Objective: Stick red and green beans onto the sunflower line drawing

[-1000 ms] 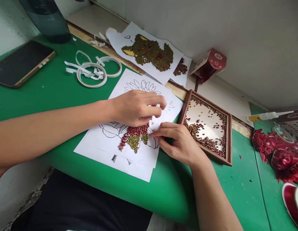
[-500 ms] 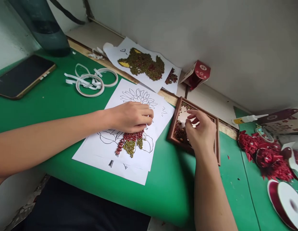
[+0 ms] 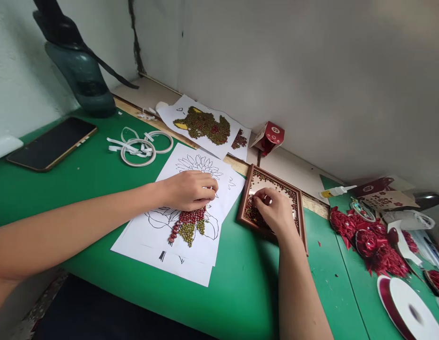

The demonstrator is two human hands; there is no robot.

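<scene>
My left hand [image 3: 200, 190] lies on a white sheet [image 3: 134, 243] with a line-drawn flower [image 3: 198, 163], its fingers curled down and their tips hidden. Just below it, red beans [image 3: 189, 216] and green beans [image 3: 187, 232] cover part of the drawing. My right hand [image 3: 274, 210] reaches into a brown-framed tray [image 3: 302, 222] of mixed small beans [image 3: 253, 210]. Its thumb and fingertips are pinched together low over the beans at the tray's left side. Whatever is between them is too small to make out.
Bean-covered animal picture [image 3: 205, 125] and red box [image 3: 272, 137] lie at the back. Tape rings [image 3: 138, 165], phone [image 3: 53, 144] and dark bottle [image 3: 85, 80] stand left. Red decorations [image 3: 368, 241], glue tube [image 3: 336, 191] and ribbon spool [image 3: 410, 307] lie right.
My right hand has gone down to the beans in the tray, and its parted fingers have closed into a pinch. My left hand keeps its place on the sheet. The view has shifted.
</scene>
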